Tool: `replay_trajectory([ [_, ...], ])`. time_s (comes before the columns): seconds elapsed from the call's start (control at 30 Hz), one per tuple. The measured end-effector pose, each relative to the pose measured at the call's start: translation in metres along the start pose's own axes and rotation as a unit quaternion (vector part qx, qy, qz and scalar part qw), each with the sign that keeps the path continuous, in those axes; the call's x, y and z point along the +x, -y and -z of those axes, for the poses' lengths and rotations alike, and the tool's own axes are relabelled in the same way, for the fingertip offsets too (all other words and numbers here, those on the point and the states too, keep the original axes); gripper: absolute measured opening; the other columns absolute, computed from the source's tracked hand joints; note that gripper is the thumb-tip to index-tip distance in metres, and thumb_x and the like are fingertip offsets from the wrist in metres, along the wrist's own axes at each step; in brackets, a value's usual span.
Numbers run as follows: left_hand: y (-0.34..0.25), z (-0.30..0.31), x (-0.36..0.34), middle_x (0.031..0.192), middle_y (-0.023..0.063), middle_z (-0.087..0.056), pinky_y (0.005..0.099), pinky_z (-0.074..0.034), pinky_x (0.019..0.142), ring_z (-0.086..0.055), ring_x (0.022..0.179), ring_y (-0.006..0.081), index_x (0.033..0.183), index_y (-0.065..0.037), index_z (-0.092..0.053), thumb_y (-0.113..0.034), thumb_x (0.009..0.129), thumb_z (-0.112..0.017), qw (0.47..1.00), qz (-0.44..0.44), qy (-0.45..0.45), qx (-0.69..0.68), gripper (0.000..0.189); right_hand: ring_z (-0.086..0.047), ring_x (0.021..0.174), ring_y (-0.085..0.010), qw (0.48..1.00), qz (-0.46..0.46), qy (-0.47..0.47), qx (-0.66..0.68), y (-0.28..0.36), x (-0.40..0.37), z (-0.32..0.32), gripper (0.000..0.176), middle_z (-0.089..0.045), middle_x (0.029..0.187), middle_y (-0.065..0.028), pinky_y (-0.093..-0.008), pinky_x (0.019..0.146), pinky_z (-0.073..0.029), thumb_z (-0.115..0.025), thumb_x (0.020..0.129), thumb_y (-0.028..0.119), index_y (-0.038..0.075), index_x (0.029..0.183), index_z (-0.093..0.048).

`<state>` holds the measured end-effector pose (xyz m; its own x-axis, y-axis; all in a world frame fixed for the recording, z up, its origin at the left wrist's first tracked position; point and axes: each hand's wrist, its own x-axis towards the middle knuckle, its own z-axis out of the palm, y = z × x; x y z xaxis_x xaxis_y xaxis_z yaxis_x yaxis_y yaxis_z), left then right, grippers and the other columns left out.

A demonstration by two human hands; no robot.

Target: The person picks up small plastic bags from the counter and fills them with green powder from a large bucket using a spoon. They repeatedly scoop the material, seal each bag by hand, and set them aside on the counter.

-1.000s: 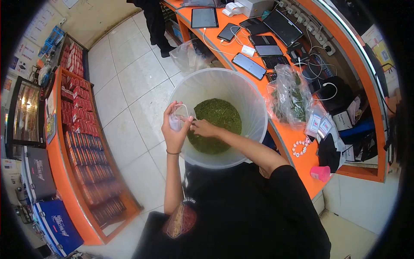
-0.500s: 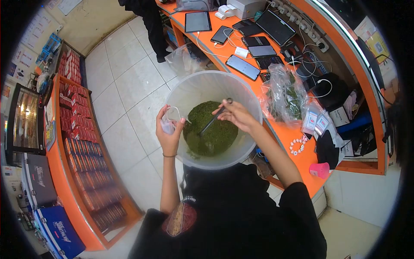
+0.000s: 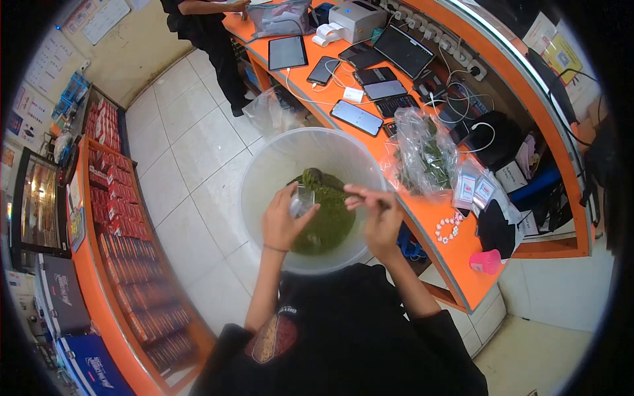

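A large translucent bucket (image 3: pixel 254 181) stands in front of me with a mass of fine dark green material (image 3: pixel 325 231) inside. My left hand (image 3: pixel 280 223) is closed round a small clear plastic bag (image 3: pixel 304 199), its mouth facing the bucket's middle. In my right hand (image 3: pixel 382 226) is the handle of a dark spoon (image 3: pixel 335 184). Green material is heaped in the spoon's bowl, which is just above and beside the bag. Both hands are over the bucket.
The orange counter (image 3: pixel 422 221) on the right bears phones (image 3: pixel 356 117), a tablet (image 3: pixel 288 53), cables, a plastic bag of green leaves (image 3: pixel 428 155), a beaded bracelet (image 3: pixel 448 228) and a pink cup (image 3: pixel 485 262). Another person (image 3: pixel 211 49) stands at the far end. A shelf of boxes (image 3: pixel 125 218) lines the left.
My right hand has lifted the spoon out of the green material, now loaded, and brought its bowl up near the bag. My left hand has moved right, further over the bucket.
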<state>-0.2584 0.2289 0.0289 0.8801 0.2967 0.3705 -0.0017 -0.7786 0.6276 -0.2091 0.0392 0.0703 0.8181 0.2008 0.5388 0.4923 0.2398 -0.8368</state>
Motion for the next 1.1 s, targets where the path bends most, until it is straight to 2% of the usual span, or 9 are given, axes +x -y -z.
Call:
replay_trajectory([
  [0.17, 0.006, -0.009, 0.001, 0.109, 0.0163, -0.066, 0.0389, -0.054, 0.082, -0.066, 0.096, 0.0319, 0.114, -0.002, -0.061, -0.033, 0.073, -0.081, 1.000, 0.002, 0.006, -0.019, 0.056, -0.068, 0.092, -0.0361, 0.941, 0.215, 0.176, -0.194, 0.008, -0.015, 0.001, 0.044, -0.064, 0.112, -0.0252, -0.0371, 0.073, -0.059, -0.071, 0.076, -0.006, -0.003, 0.115, -0.050],
  [0.4, 0.013, -0.012, -0.002, 0.107, 0.0192, -0.066, 0.0400, -0.053, 0.083, -0.065, 0.097, 0.0347, 0.112, 0.000, -0.061, -0.030, 0.073, -0.082, 0.998, 0.016, 0.019, -0.062, 0.054, -0.068, 0.094, -0.0360, 0.916, 0.267, 0.219, -0.204, 0.010, -0.021, 0.009, 0.046, -0.063, 0.115, -0.0256, -0.0371, 0.070, -0.059, -0.073, 0.074, -0.005, -0.001, 0.114, -0.049],
  [0.5, 0.010, -0.011, -0.002, 0.106, 0.0195, -0.066, 0.0395, -0.052, 0.083, -0.066, 0.096, 0.0347, 0.111, 0.001, -0.060, -0.030, 0.073, -0.082, 0.997, 0.026, 0.016, -0.066, 0.054, -0.068, 0.091, -0.0337, 0.929, 0.264, 0.149, -0.212, 0.007, -0.021, 0.016, 0.034, -0.066, 0.110, -0.0201, -0.0380, 0.070, -0.058, -0.071, 0.079, 0.000, 0.000, 0.108, -0.053],
  [0.57, 0.012, -0.011, -0.002, 0.105, 0.0190, -0.066, 0.0392, -0.053, 0.083, -0.066, 0.095, 0.0340, 0.111, 0.000, -0.058, -0.029, 0.073, -0.083, 0.994, 0.047, 0.017, -0.096, 0.054, -0.067, 0.086, -0.0315, 0.913, 0.011, 0.276, -0.300, 0.011, -0.018, 0.019, 0.020, -0.067, 0.104, -0.0140, -0.0408, 0.072, -0.054, -0.067, 0.086, 0.009, 0.001, 0.101, -0.056],
  [0.67, 0.004, -0.007, -0.002, 0.104, 0.0174, -0.067, 0.0385, -0.053, 0.082, -0.066, 0.094, 0.0325, 0.111, 0.000, -0.054, -0.027, 0.073, -0.083, 0.986, 0.066, 0.024, -0.149, 0.055, -0.064, 0.078, -0.0271, 0.904, -0.122, 0.327, -0.247, -0.013, -0.028, 0.024, 0.014, -0.067, 0.094, -0.0099, -0.0384, 0.070, -0.050, -0.061, 0.092, 0.014, 0.001, 0.097, -0.058],
  [0.77, 0.002, -0.010, -0.004, 0.103, 0.0156, -0.067, 0.0379, -0.053, 0.081, -0.067, 0.093, 0.0309, 0.110, -0.001, -0.050, -0.024, 0.073, -0.084, 0.984, 0.044, 0.020, -0.174, 0.056, -0.061, 0.071, -0.0220, 0.954, -0.202, 0.175, -0.135, -0.025, -0.017, 0.007, 0.017, -0.064, 0.085, -0.0099, -0.0335, 0.067, -0.048, -0.063, 0.091, 0.016, 0.002, 0.100, -0.059],
  [0.93, 0.004, -0.017, -0.007, 0.103, 0.0126, -0.068, 0.0324, -0.055, 0.075, -0.068, 0.088, 0.0212, 0.117, -0.003, -0.046, -0.019, 0.069, -0.086, 0.985, -0.040, 0.037, -0.161, 0.064, -0.057, 0.067, -0.0183, 0.945, -0.196, 0.183, -0.188, -0.054, -0.006, -0.012, 0.021, -0.059, 0.080, -0.0102, -0.0320, 0.065, -0.047, -0.066, 0.088, 0.019, 0.002, 0.100, -0.062],
  [1.03, 0.000, -0.011, -0.003, 0.098, 0.0126, -0.069, 0.0323, -0.054, 0.077, -0.068, 0.087, 0.0207, 0.112, -0.002, -0.053, -0.018, 0.070, -0.085, 0.986, -0.063, 0.005, -0.156, 0.055, -0.058, 0.067, -0.0161, 0.957, -0.126, 0.172, -0.198, -0.057, -0.001, -0.015, 0.012, -0.061, 0.075, -0.0079, -0.0307, 0.065, -0.047, -0.063, 0.088, 0.013, 0.002, 0.093, -0.065],
  [1.1, 0.011, -0.008, -0.006, 0.088, 0.0096, -0.069, 0.0296, -0.053, 0.074, -0.066, 0.084, 0.0151, 0.102, -0.001, -0.062, -0.016, 0.076, -0.080, 0.979, -0.009, 0.115, -0.171, 0.035, -0.057, 0.067, -0.0137, 0.961, -0.172, 0.191, -0.104, -0.065, 0.003, -0.009, 0.012, -0.060, 0.073, -0.0056, -0.0299, 0.064, -0.046, -0.062, 0.088, 0.013, 0.002, 0.092, -0.065],
])
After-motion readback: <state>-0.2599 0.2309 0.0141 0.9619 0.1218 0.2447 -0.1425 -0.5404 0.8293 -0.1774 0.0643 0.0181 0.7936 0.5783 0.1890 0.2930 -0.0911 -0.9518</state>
